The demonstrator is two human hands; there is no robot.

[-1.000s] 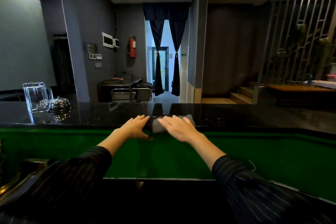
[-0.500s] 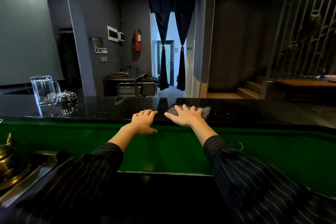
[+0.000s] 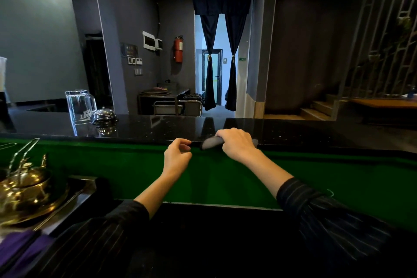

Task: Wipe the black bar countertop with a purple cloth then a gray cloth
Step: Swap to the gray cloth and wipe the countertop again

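One gray cloth (image 3: pixel 210 142) in right hand (image 3: pixel 237 143), left hand (image 3: pixel 177 157) beside

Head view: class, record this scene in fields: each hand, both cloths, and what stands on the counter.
Right hand: grips gray cloth at near edge of counter
Left hand: fingers curled, holding nothing, by the edge
Gray cloth: bunched under right hand
Purple cloth: lies lower left, untouched
On counter: glass jug, bell, far left
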